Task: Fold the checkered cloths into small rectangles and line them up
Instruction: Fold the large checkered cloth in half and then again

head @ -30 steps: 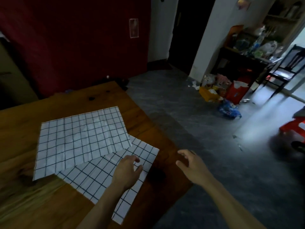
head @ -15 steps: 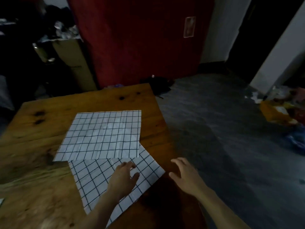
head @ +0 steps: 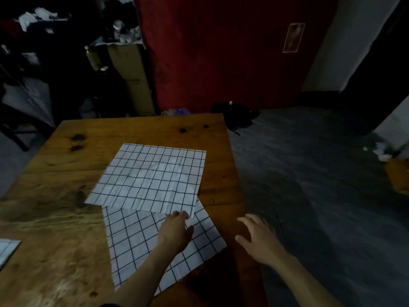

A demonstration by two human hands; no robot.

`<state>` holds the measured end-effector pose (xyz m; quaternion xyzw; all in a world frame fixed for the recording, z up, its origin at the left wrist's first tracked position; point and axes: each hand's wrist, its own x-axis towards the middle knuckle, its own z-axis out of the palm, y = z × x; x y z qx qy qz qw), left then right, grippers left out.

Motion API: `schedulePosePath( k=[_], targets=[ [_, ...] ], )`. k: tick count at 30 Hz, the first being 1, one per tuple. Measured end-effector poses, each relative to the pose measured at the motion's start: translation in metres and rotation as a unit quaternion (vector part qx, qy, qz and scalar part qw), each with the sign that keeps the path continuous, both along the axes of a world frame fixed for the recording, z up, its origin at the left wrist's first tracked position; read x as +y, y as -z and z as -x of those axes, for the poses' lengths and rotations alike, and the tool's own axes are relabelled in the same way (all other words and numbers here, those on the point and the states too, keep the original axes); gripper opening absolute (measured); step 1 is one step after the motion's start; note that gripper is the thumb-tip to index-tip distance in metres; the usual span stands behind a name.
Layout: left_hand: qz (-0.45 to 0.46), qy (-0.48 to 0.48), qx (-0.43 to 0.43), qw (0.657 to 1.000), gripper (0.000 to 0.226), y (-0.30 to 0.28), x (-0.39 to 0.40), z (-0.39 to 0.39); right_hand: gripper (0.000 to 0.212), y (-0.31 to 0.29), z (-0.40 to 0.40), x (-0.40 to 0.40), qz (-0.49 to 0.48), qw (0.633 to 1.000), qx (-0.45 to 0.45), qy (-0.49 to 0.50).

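Observation:
Two white cloths with a dark grid lie spread flat on the wooden table [head: 66,218]. The upper cloth [head: 150,176] overlaps the far edge of the lower cloth [head: 137,240], which sits turned at an angle near the table's right edge. My left hand [head: 176,231] rests over the lower cloth, fingertips touching the near right corner of the upper cloth. My right hand [head: 257,238] hovers at the table's right edge with fingers spread and holds nothing.
A corner of another checkered cloth [head: 6,249] shows at the left edge. Beyond the table stand a cardboard box [head: 130,72] with clutter, a red wall [head: 221,52] and a dark bag [head: 234,116] on the grey floor at the right.
The view has swung left, bringing the table to the centre. My left hand has slid forward to the upper cloth's near corner. My right hand stays open beside the lower cloth.

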<state>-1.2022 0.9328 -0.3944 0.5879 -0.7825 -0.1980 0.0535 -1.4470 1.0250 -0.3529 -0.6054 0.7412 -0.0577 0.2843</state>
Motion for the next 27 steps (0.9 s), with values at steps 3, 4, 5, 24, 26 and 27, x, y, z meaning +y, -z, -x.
schedulePosePath(
  k=[3,4,5,24,26,27],
  targets=[
    [-0.001,-0.012,0.000,1.000,0.040,0.011,-0.022,0.008,0.057,0.001,0.005,-0.010,0.000,1.000,0.008,0.005],
    [-0.002,-0.013,-0.002,1.000,0.040,0.015,-0.029,0.011,0.057,0.001,0.008,-0.014,-0.001,1.000,0.007,0.011],
    [-0.003,-0.014,-0.004,1.000,0.041,0.019,-0.035,0.013,0.057,0.001,0.012,-0.019,-0.005,1.000,0.005,0.018],
    [0.048,-0.021,0.049,0.997,0.016,0.069,-0.067,0.004,0.050,0.025,0.000,-0.046,-0.028,0.997,-0.042,0.054],
    [0.055,-0.022,0.080,0.995,0.012,0.061,-0.066,0.005,0.049,0.024,-0.003,-0.048,-0.019,0.997,-0.050,0.051],
    [0.050,-0.015,0.100,0.994,0.011,0.056,-0.065,0.004,0.049,0.023,-0.005,-0.049,-0.012,0.997,-0.055,0.051]
  ],
)
